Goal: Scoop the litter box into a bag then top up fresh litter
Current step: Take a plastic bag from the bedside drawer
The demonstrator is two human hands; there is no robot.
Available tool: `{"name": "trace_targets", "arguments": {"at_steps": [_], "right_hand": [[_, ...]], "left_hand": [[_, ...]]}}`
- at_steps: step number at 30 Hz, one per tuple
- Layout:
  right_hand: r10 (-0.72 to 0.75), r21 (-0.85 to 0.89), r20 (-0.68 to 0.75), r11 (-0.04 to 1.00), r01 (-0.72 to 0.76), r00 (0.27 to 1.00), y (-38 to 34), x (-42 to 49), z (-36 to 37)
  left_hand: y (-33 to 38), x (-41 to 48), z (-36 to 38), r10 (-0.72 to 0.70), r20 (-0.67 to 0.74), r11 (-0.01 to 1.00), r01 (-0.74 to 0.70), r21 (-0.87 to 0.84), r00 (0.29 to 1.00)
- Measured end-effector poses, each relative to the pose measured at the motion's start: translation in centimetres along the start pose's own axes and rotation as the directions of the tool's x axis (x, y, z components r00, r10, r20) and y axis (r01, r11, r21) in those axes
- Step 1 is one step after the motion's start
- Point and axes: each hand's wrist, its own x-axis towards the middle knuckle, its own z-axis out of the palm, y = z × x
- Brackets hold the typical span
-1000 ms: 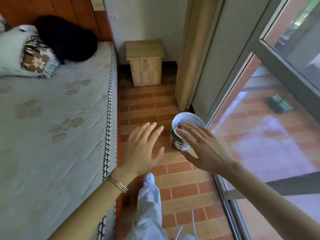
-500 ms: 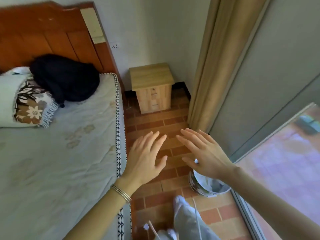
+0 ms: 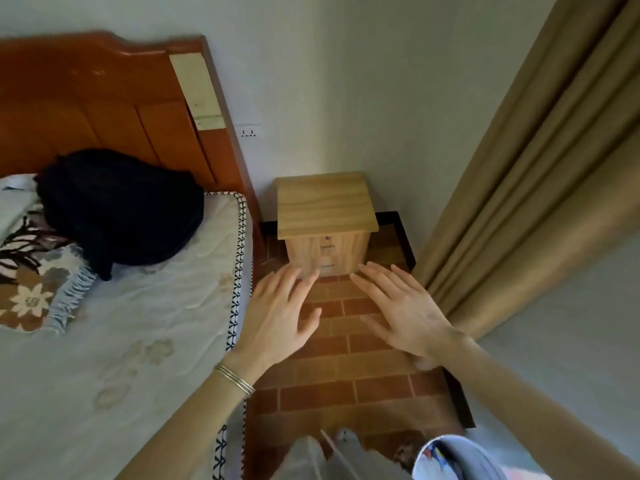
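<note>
Bin [image 3: 453, 457] slid to lower right; left hand [image 3: 280, 323] and right hand [image 3: 407, 315] splayed empty, right nearer it.

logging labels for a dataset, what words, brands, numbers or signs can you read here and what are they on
No text can be read in this view.
Pale sticker on the headboard: faint green marks, too blurred to read.
Printed container at the bottom edge: coloured print, too blurred to read.
Nightstand drawer fronts: small dark marks, too small to tell.
</note>
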Motion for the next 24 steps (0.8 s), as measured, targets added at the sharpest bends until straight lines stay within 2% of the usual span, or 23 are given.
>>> {"name": "trace_targets", "arguments": {"at_steps": [7,13,18,24], "right_hand": [[-0.041,0.003,-0.006,0.999,0.041,0.999,7.1,13.0,1.3],[0.008,-0.003,0.059,1.000,-0.008,0.998,13.1,23.3,6.9],[0.029,0.036,0.104,0.999,-0.032,0.994,18.0,31.2,15.8],[0.081,0.094,0.180,0.991,-0.099,0.980,22.7,36.3,32.4]], "left_hand": [[-7.0,12.5,2.7,0.054,0.051,0.998,-0.055,0.008,0.997],[-14.0,23.7,7.9,0.103,0.092,0.994,-0.098,-0.056,0.990],[-20.0,32.9,16.2,0.125,0.111,0.992,-0.122,-0.037,0.986],[-23.5,37.6,32.3,0.158,0.180,0.987,-0.159,-0.008,0.971]]}}
